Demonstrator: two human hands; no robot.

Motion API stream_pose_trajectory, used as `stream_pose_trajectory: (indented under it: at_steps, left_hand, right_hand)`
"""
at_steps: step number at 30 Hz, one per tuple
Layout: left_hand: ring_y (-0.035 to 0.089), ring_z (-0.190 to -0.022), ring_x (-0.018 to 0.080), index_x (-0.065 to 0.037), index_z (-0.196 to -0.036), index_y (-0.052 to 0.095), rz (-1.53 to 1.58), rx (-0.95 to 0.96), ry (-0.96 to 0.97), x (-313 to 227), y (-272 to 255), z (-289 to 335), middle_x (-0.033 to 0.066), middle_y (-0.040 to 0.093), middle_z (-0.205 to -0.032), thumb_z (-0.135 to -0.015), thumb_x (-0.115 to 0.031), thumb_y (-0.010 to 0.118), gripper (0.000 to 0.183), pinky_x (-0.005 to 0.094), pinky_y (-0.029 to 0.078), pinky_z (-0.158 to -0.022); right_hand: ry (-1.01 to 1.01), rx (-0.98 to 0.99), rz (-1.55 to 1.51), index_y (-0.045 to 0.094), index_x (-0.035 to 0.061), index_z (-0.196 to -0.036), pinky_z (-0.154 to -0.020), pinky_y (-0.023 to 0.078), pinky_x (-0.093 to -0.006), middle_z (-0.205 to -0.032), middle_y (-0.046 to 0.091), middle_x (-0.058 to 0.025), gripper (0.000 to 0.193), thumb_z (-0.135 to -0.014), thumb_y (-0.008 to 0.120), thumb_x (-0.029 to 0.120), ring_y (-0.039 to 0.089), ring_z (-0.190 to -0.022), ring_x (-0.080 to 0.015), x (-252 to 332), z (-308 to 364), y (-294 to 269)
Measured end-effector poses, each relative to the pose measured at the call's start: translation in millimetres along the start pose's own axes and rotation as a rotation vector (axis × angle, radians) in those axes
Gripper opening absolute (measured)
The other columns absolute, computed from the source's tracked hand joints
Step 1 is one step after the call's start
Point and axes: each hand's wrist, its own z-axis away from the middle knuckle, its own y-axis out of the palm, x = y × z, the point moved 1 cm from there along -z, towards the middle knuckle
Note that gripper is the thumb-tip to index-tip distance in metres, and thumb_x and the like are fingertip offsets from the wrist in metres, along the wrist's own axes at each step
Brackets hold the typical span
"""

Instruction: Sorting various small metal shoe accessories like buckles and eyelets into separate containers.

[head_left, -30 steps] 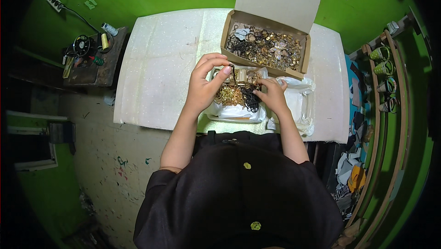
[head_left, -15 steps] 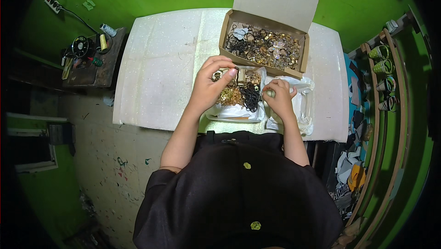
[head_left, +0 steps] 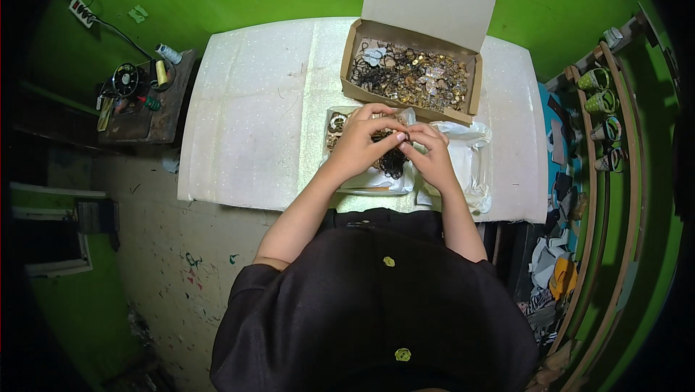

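My left hand (head_left: 360, 147) and my right hand (head_left: 432, 158) meet over the white-lined tray (head_left: 371, 191), thumbs and fingertips pinched close together. Something small and dark shows at the fingertips, too small to name. Below them lies a heap of black loops (head_left: 392, 164), partly covered by the fingers. At the tray's far left corner sits a pale, gold-edged ring-shaped piece (head_left: 337, 123). Most of the other small pieces in this tray are hidden by my left hand. Beside my right wrist, a second tray (head_left: 481, 175) holds crumpled white plastic.
Behind the trays stands an open cardboard box (head_left: 405, 106) full of mixed gold, clear and black trinkets. A glittery white cloth (head_left: 246, 117) covers the table. Left is a small stand (head_left: 148, 126) with thread spools; right, a wooden rack (head_left: 637, 196) with small patterned baskets.
My right hand has moved left to meet my left hand, which has shifted right and slightly down. The pale round piece at my right fingers is out of sight.
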Motion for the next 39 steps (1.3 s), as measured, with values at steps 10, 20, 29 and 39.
stream_pose_trajectory:
  at_steps: [10,20,29,39]
  left_hand:
    - [0.049,-0.110,0.0249,-0.005,-0.101,0.064,-0.022,-0.148,-0.129,17.9,-24.1,6.4,0.0118,0.053,-0.111,-0.081,-0.018,0.066,0.024,0.0344,0.036,-0.096]
    - [0.050,-0.109,0.0242,-0.004,-0.101,0.063,-0.029,-0.175,-0.131,19.1,-28.9,8.4,0.0120,0.054,-0.110,-0.082,-0.016,0.064,0.023,0.0340,0.036,-0.096]
    - [0.051,-0.110,0.0245,-0.005,-0.110,0.061,-0.032,-0.112,-0.100,21.8,-18.6,6.6,0.0122,0.054,-0.113,-0.084,-0.015,0.061,0.028,0.0336,0.037,-0.096]
    - [0.050,-0.110,0.0254,-0.006,-0.111,0.061,-0.006,-0.081,-0.138,27.1,-16.5,4.9,0.0126,0.055,-0.113,-0.084,-0.015,0.061,0.029,0.0341,0.037,-0.097]
  right_hand:
    - [0.134,0.031,0.441,0.069,0.0112,-0.087,-0.095,0.018,-0.0524,-0.102,0.058,-0.0014,0.020,-0.075,0.069,0.027,0.045,-0.110,-0.0217,-27.7,2.6,18.4]
    - [0.108,-0.079,0.543,0.067,0.0177,-0.098,-0.095,0.016,-0.0581,-0.113,0.053,-0.0045,0.025,-0.074,0.067,0.024,0.041,-0.115,-0.0238,-33.6,4.9,19.0]
    - [0.015,0.155,0.679,0.070,0.0181,-0.092,-0.095,0.015,-0.0660,-0.102,0.063,0.0059,0.020,-0.074,0.063,0.015,0.042,-0.117,-0.0263,-42.8,18.2,34.0]
    - [0.116,0.163,0.671,0.070,0.0159,-0.093,-0.095,0.005,-0.0715,-0.105,0.063,0.0033,0.022,-0.073,0.062,0.013,0.036,-0.124,-0.0317,-33.9,18.3,35.6]
